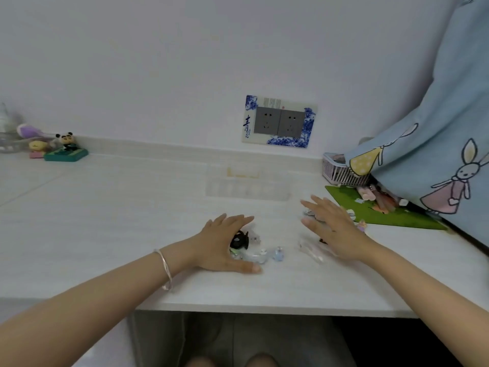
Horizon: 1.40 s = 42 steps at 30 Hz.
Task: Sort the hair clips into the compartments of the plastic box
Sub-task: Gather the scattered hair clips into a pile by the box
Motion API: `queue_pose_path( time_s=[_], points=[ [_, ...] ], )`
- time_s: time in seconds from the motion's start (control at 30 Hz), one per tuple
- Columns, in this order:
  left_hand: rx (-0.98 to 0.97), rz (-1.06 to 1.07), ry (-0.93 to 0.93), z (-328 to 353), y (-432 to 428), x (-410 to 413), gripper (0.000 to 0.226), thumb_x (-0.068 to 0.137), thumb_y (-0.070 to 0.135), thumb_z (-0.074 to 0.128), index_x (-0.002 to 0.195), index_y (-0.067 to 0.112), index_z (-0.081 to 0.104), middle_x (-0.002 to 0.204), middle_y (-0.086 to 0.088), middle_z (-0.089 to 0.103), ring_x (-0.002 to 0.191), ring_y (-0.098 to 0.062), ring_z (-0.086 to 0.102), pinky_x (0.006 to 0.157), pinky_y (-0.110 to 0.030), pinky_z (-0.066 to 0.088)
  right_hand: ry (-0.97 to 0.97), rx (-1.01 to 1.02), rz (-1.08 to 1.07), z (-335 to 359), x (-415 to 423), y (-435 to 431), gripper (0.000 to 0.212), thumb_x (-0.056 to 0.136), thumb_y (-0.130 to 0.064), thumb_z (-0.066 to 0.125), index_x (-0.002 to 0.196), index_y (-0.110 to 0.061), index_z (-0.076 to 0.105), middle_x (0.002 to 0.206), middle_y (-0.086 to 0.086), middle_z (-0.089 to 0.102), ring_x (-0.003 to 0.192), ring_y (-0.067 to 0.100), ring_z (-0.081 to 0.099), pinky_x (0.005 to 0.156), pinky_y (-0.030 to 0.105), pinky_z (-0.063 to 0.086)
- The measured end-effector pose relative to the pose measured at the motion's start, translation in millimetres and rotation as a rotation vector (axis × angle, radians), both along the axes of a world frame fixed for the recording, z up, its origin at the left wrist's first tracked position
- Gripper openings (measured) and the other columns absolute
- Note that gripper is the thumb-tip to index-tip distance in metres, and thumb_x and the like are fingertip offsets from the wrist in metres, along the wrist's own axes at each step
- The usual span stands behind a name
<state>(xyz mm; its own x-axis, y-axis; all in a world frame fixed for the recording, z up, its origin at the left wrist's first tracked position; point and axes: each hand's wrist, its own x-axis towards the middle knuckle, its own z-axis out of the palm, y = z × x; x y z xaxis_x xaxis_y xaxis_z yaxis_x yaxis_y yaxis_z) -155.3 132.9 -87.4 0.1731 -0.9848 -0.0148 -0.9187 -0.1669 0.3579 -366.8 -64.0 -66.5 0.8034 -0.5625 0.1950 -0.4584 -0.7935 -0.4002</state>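
Currently hair clips [254, 250] lie loose on the white counter [105, 221], in front of the clear plastic box [247, 186], which stands well apart by the wall. Left hand [225, 245] cupped, fingers spread, around a black clip [239, 241]; right hand [330, 229] flat, spread, gripping nothing. Socket surround [279, 121] above box reads "青"

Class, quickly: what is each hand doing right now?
Left hand: open, cupped beside the black clip, not gripping.
Right hand: open, flat over the clear clips, holding nothing.
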Motion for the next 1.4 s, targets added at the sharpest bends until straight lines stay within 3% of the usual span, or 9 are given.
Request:
queue_pose_path(
  time_s=[0.27,0.4,0.53,0.63,0.7,0.8,0.9,1.13,1.4],
  points=[
    [-0.027,-0.002,0.000,-2,-39,-17,0.111,0.054,0.086,0.049,0.145,0.041,0.004,0.157,0.008,0.009,0.145,-0.025,-0.001,0.115,-0.055,0.007,-0.112,0.128,-0.299,-12,-31,-60,0.068,0.074,-0.078,0.031,0.134,-0.046,0.039,0.157,-0.002,0.018,0.146,0.022,0.010,0.116,0.053,0.008],
    [-0.063,0.019,0.002,-4,-50,-15,0.115,0.050,0.089,0.046,0.145,0.037,0.008,0.156,0.009,0.014,0.145,-0.023,0.002,0.115,-0.052,0.009,-0.106,0.213,-0.183,-21,-15,-68,0.078,0.069,-0.085,0.032,0.131,-0.040,0.048,0.155,-0.003,0.028,0.144,0.013,0.017,0.117,0.039,0.016],
    [-0.098,0.035,0.049,-6,-53,-9,0.122,0.049,0.089,0.048,0.146,0.033,0.001,0.157,0.007,0.010,0.145,-0.020,0.005,0.116,-0.050,0.012,-0.077,0.274,-0.026,-20,13,-50,0.044,0.093,-0.053,0.034,0.131,-0.036,0.049,0.154,-0.003,0.025,0.142,0.009,0.020,0.116,0.030,0.014],
    [-0.133,0.020,0.077,-5,-52,-4,0.124,0.049,0.088,0.052,0.146,0.032,-0.003,0.158,0.007,0.004,0.144,-0.014,0.004,0.116,-0.045,0.014,-0.062,0.338,0.111,-16,37,-22,0.046,0.094,-0.051,0.030,0.132,-0.033,0.048,0.154,-0.005,0.026,0.138,0.004,0.022,0.114,0.024,0.012],
    [-0.137,0.009,0.091,-1,-51,-2,0.126,0.049,0.088,0.052,0.147,0.029,-0.002,0.158,0.005,0.005,0.144,-0.012,0.005,0.117,-0.040,0.014,-0.057,0.407,0.176,-9,46,-2,0.050,0.093,-0.055,0.027,0.135,-0.035,0.044,0.148,-0.011,0.032,0.128,0.000,0.035,0.109,0.022,0.022],
    [-0.125,-0.027,0.105,4,-47,-3,0.123,0.054,0.081,0.058,0.147,0.029,-0.002,0.157,0.007,0.006,0.144,-0.013,0.007,0.117,-0.035,0.014,-0.125,0.479,0.168,9,38,12,0.054,0.089,-0.059,0.028,0.137,-0.038,0.038,0.119,-0.017,0.052,0.093,0.005,0.059,0.083,0.020,0.045],
    [-0.103,-0.054,0.102,8,-42,-4,0.116,0.063,0.067,0.067,0.148,0.027,-0.002,0.157,0.009,0.003,0.143,-0.009,0.005,0.114,-0.025,0.010,-0.202,0.496,0.130,13,13,10,0.063,0.078,-0.063,0.042,0.137,-0.043,0.032,0.146,-0.015,0.034,0.138,0.007,0.029,0.107,0.026,0.026],
    [0.030,-0.118,0.074,7,-9,12,0.120,0.063,0.067,0.065,0.145,0.031,-0.015,0.154,0.015,-0.006,0.138,0.000,-0.001,0.111,-0.020,0.008,0.089,0.313,0.171,-10,-28,27,0.107,0.053,-0.076,0.066,0.135,-0.063,-0.002,0.151,-0.032,-0.014,0.141,-0.006,-0.003,0.117,0.033,0.015],
    [-0.085,-0.016,0.127,0,-15,8,0.118,0.060,0.086,0.042,0.148,0.020,-0.001,0.157,0.001,0.012,0.141,-0.013,0.018,0.115,-0.031,0.019,0.129,0.157,0.187,-19,24,50,0.101,0.066,-0.079,0.046,0.145,-0.041,-0.006,0.158,-0.009,-0.014,0.144,0.010,-0.014,0.119,0.039,-0.001]
  ],
)
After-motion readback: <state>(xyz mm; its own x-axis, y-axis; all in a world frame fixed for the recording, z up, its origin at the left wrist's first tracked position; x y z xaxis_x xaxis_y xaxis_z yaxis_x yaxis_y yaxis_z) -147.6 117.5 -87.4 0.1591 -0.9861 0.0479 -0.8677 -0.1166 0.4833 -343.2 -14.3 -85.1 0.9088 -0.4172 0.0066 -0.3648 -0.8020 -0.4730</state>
